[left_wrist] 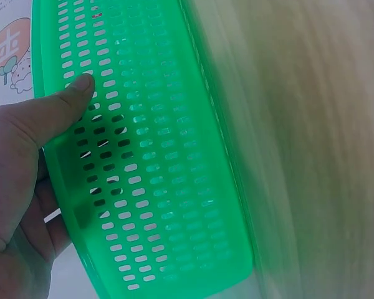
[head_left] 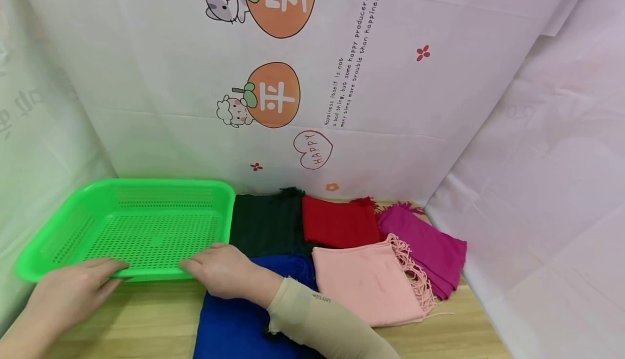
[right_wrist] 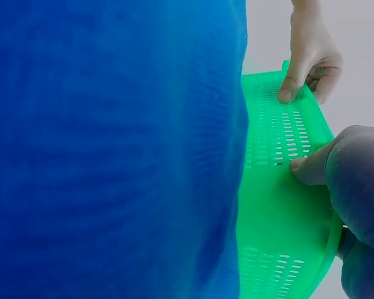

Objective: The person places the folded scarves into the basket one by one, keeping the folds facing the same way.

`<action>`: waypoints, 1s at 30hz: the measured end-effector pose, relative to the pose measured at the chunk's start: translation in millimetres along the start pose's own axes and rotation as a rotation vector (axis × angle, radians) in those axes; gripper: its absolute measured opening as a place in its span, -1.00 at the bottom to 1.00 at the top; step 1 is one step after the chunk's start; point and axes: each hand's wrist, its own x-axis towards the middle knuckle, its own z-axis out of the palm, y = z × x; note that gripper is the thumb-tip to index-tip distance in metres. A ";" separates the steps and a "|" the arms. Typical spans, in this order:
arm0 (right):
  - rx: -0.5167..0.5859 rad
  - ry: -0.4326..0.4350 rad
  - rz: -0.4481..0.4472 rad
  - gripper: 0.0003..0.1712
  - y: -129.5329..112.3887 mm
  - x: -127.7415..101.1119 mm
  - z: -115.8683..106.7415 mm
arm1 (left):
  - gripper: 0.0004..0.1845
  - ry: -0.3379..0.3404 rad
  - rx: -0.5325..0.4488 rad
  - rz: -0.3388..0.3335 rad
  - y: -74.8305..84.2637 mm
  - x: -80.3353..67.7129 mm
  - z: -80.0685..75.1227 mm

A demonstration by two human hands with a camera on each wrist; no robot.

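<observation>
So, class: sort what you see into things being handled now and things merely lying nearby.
Being handled:
green perforated plastic tray
left hand, gripping its near rim
right hand, gripping its near rim

Lying nearby:
blue scarf
pink fringed scarf
red scarf
magenta scarf
dark green scarf
</observation>
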 end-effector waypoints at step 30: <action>0.048 0.019 -0.040 -0.50 -12.3 3.7 -0.5 | 0.03 -0.034 -0.003 -0.019 -3.7 -10.1 -7.9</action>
